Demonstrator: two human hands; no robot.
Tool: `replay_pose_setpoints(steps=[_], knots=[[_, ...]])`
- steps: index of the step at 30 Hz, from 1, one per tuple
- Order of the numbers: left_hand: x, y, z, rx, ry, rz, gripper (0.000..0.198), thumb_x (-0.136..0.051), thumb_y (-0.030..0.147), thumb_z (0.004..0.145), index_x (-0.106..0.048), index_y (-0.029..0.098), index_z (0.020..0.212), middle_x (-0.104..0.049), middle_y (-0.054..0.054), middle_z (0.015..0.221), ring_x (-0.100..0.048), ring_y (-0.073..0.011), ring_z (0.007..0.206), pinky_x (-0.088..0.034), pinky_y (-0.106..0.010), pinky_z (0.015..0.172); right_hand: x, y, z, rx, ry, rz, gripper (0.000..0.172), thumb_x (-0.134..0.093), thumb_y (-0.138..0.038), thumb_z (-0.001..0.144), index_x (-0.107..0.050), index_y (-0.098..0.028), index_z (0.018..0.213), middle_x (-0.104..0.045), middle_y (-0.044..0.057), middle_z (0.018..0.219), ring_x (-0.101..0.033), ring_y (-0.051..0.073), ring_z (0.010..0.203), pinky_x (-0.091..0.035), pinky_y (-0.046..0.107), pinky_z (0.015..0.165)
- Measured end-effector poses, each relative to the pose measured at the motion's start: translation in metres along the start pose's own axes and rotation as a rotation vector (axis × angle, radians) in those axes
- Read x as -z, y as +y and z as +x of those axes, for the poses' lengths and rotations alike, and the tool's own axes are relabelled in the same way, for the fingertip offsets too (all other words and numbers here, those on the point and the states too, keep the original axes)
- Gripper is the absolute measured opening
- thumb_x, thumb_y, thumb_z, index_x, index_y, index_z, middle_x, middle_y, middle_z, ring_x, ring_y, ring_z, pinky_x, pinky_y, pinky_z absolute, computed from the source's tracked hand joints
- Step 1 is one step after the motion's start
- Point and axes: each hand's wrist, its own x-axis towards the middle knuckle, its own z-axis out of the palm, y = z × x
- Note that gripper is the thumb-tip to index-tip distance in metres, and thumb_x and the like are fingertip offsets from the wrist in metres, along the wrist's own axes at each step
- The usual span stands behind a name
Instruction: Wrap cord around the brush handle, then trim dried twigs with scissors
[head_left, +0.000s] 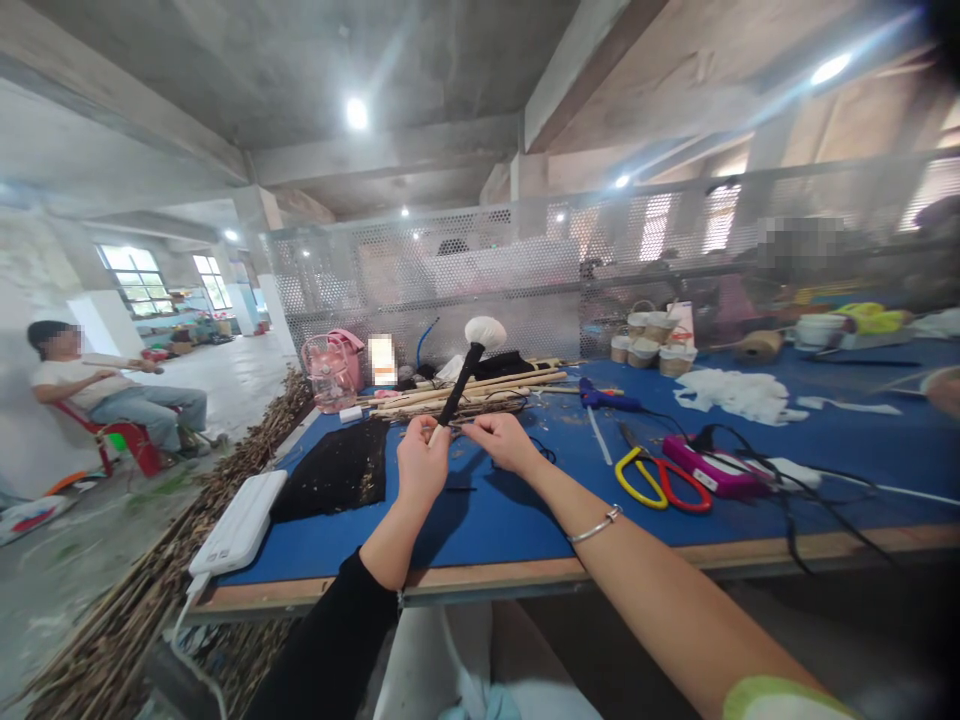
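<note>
Black-wrapped stick (459, 385), white tuft (486, 332) on top.
It leaned toward 1 o'clock, gripped at its lower end.

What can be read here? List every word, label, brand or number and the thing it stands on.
No text can be read.
The white power bank, the magenta device and the paper tubs show no legible print; any marks are too blurred.
The black-wrapped stick in the left hand bears none.

A black sleeve (330, 650) covers the left arm to mid-forearm. Behind the right hand (504, 440) sits 1 thin silver bangle (596, 525). Higher up is a pale green short sleeve (780, 700).
</note>
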Motion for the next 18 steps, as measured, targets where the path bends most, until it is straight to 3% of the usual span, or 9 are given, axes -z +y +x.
replay_pose_setpoints(steps=[5,9,14,16,18], knots=[[-0.004,-0.005,0.002,0.068,0.001,-0.102,0.01,-0.048,0.025,0.075,-0.043,0.02,0.082,-0.038,0.009,0.047,-0.033,-0.0074,0.04,-0.024,-0.018,0.042,-0.003,0.001,-0.001,0.008,-0.04,0.027,0.043,-0.046,-0.044,0.079,-0.035,-0.017,0.048,-0.028,-0.005,0.048,-0.026,0.006,0.049,-0.02,0.022,0.048],[-0.003,-0.004,0.0,0.019,-0.004,0.002,0.01,-0.047,0.028,0.077,-0.044,0.02,0.083,-0.038,0.009,0.045,-0.033,-0.008,0.04,-0.025,-0.019,0.044,-0.007,-0.001,0.001,-0.064,-0.062,0.107,0.044,-0.048,-0.048,0.076,-0.037,-0.017,0.048,-0.031,-0.005,0.048,-0.029,0.007,0.049,-0.022,0.022,0.049],[-0.002,-0.001,-0.004,-0.097,-0.047,0.261,0.008,-0.045,0.025,0.078,-0.049,0.019,0.082,-0.047,0.005,0.049,-0.042,-0.0108,0.045,-0.028,-0.022,0.05,-0.019,-0.005,0.004,-0.338,-0.026,0.682,0.042,-0.046,-0.061,0.074,-0.052,-0.019,0.078,-0.054,-0.001,0.067,-0.049,0.011,0.062,-0.038,0.023,0.06],[-0.003,-0.001,-0.004,-0.116,-0.07,0.313,0.01,-0.044,0.023,0.078,-0.05,0.019,0.085,-0.049,0.004,0.052,-0.045,-0.0124,0.048,-0.029,-0.023,0.051,-0.023,-0.007,0.004,-0.418,-0.093,0.856,0.043,-0.051,-0.062,0.071,-0.05,-0.02,0.082,-0.055,-0.001,0.067,-0.051,0.01,0.06,-0.04,0.023,0.06],[-0.003,-0.003,-0.003,-0.116,-0.068,0.338,0.012,-0.044,0.023,0.079,-0.05,0.018,0.088,-0.053,0.002,0.056,-0.049,-0.0139,0.051,-0.031,-0.023,0.053,-0.025,-0.008,0.003,-0.452,-0.137,0.888,0.042,-0.054,-0.061,0.07,-0.048,-0.02,0.079,-0.052,-0.004,0.06,-0.047,0.008,0.05,-0.038,0.021,0.052]])
